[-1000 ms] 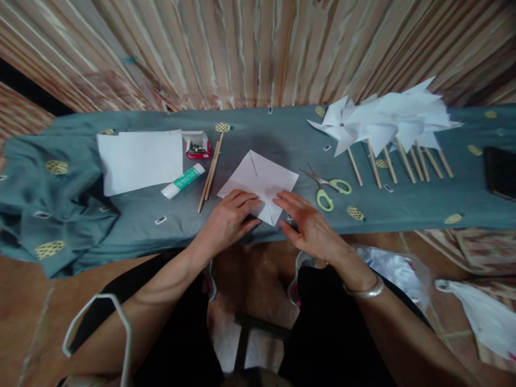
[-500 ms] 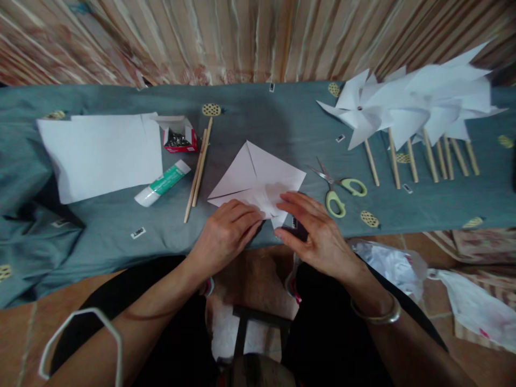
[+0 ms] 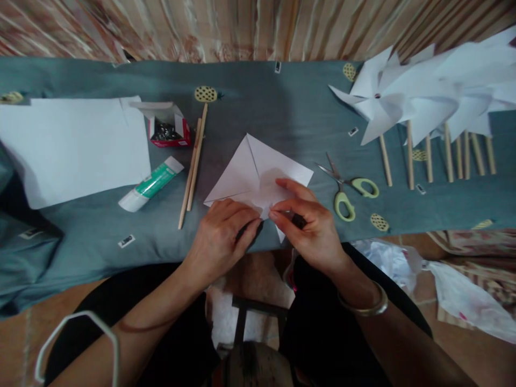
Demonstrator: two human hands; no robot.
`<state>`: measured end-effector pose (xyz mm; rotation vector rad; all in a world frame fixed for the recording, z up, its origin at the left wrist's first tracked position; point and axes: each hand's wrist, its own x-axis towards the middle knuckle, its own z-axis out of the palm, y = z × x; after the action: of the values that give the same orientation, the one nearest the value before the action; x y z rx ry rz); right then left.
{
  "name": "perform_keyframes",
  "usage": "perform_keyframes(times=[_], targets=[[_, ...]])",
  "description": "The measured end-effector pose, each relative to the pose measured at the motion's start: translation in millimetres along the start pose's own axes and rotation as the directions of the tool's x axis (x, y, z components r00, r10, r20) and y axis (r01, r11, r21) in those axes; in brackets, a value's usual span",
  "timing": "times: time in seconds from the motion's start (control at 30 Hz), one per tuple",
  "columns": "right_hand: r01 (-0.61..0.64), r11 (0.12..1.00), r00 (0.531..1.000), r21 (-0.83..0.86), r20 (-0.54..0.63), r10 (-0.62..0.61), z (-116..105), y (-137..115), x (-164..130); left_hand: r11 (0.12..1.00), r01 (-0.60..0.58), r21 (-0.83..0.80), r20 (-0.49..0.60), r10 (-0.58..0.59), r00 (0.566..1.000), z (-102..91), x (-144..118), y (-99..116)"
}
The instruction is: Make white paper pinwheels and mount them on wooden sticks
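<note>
A white paper square [image 3: 278,161], slit from its corners toward the middle, lies on the cloth in front of me. My left hand [image 3: 228,228] is closed on the paper's near left edge, thumb and fingers together. With thumb and index finger, my right hand [image 3: 304,220] pinches the near part of the same paper, beside the left fingertips. A pointed flap hangs below the right fingers. Just right of the paper lie scissors [image 3: 342,185] with green handles, slightly spread. Left of it rest two wooden sticks [image 3: 193,166].
A glue tube [image 3: 151,184], an open red box [image 3: 169,131] of small metal pieces and white paper sheets [image 3: 80,150] lie on the left. Several paper pinwheels [image 3: 435,97] on sticks lie at the right. Plastic bags [image 3: 467,295] sit on the floor.
My right hand has moved left and closed from a loose, spread pose into a pinch on the paper. My left hand stays on the paper. The camera view has shifted slightly.
</note>
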<state>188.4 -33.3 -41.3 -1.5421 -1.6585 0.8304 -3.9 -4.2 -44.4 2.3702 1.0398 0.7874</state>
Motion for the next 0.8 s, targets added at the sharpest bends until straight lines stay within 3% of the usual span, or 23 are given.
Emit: perform_keyframes(times=[0.2,0.43,0.8], targets=[[0.028,0.993,0.999,-0.112,-0.04,-0.033,4.5,-0.9,4.4,0.994,0.089,0.06,0.012,-0.089,0.996,-1.4,1.8,0.7],[0.038,0.979,0.996,-0.201,-0.069,-0.053,7.6,-2.2,7.5,0.998,0.007,0.057,0.036,-0.009,0.999,-1.6,3.7,-0.9],[0.05,0.973,0.995,-0.224,-0.074,-0.069,9.4,-3.2,9.0,0.998,0.025,0.053,-0.004,-0.025,1.0,1.4,3.2,-2.2]])
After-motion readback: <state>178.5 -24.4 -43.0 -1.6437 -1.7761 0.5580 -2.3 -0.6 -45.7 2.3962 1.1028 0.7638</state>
